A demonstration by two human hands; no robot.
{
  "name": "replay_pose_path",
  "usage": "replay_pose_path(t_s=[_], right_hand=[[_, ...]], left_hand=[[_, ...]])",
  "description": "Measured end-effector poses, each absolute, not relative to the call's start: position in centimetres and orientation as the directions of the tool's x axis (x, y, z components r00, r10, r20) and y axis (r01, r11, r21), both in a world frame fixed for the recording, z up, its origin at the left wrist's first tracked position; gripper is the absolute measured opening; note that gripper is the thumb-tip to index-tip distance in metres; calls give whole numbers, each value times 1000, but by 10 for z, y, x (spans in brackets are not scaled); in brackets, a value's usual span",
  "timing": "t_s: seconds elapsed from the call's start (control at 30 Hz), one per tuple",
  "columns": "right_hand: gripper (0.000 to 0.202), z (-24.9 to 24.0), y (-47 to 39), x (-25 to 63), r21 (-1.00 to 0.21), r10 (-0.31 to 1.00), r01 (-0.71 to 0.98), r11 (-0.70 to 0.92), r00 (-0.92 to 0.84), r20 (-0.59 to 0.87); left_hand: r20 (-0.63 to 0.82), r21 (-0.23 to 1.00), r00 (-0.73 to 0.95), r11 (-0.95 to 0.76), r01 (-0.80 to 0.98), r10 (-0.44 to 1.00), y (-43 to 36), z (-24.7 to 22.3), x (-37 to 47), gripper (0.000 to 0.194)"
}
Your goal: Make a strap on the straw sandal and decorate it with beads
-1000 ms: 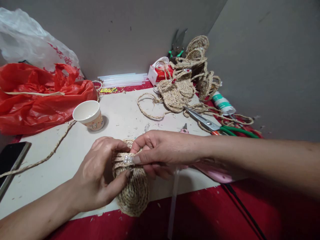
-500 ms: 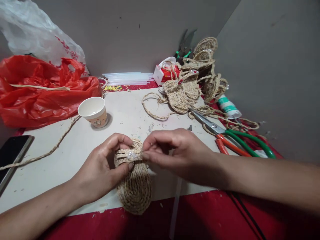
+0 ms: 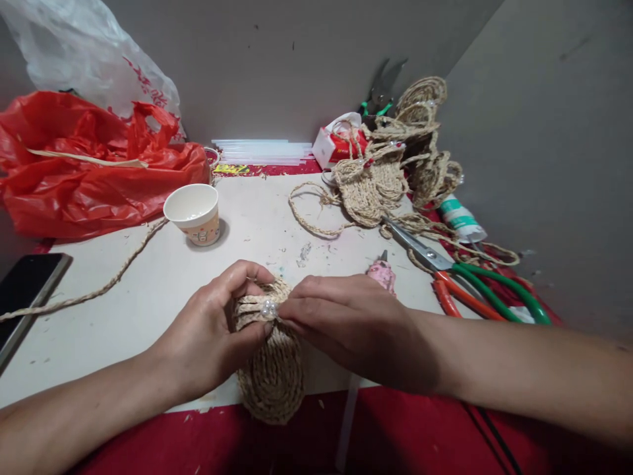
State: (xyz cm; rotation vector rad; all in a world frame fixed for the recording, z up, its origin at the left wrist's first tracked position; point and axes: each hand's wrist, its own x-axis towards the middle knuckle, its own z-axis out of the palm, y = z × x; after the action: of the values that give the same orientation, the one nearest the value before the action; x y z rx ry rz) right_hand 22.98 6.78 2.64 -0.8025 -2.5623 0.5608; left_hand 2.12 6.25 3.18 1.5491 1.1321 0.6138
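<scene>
A small slipper of braided straw [image 3: 274,379] stands sole toward me, low in the middle of the head view. My left hand [image 3: 217,330] grips it by the strap, thumb in front and fingers curled behind. White pearl beads [image 3: 268,309] sit in a cluster on the strap. Against the right side of the beads, my right hand [image 3: 341,320] presses its closed fingertips; whatever they may pinch is hidden. Partly covered by that hand, a pink glue gun [image 3: 382,274] lies with its metal nozzle pointing away. Below the hand a translucent glue stick [image 3: 349,422] shows.
A paper cup [image 3: 195,218] stands left of centre, before a red plastic bag [image 3: 99,178]. Large scissors [image 3: 425,254] and more straw slippers [image 3: 366,191] lie at right. Clear glue sticks [image 3: 264,153] line the back. A phone [image 3: 32,290] rests at far left.
My right hand has turned palm down, its fingers now flatter together against the beads. The pink glue gun shows more behind it. The view has shifted slightly; my left hand keeps its hold.
</scene>
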Motion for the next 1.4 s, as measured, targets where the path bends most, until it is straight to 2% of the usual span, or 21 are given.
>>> replay_pose_path(t_s=[0.3,0.5,0.63,0.77,0.9,1.03,1.13,1.3,1.4], right_hand=[[31,36,71,224,-393,508,412,822,-842,181],[21,43,69,219,-295,522,473,830,-845,115],[16,35,69,219,-382,576,488,785,-801,160],[20,35,72,219,-415,636,515,750,-734,238],[14,51,75,221,-521,658,473,710,-710,252],[9,60,75,228,-599,746,510,617,-622,239],[7,52,75,231,-595,765,529,605,-593,250],[39,35,77,231,-414,638,501,760,-697,328],[36,34,77,228,-344,597,496,797,-731,331]], left_hand=[[-157,933,437,-12,361,886,61,29,21,31],[-151,947,440,1,321,885,59,27,23,26],[-138,961,425,17,276,895,59,26,23,28],[-152,972,440,54,229,885,60,26,21,33],[-181,977,436,112,181,881,62,25,21,37],[-165,983,426,113,144,890,63,26,21,39],[-109,986,403,47,160,909,64,28,20,40],[51,965,387,-145,219,921,62,29,16,44],[185,911,387,-306,278,903,58,28,13,47]])
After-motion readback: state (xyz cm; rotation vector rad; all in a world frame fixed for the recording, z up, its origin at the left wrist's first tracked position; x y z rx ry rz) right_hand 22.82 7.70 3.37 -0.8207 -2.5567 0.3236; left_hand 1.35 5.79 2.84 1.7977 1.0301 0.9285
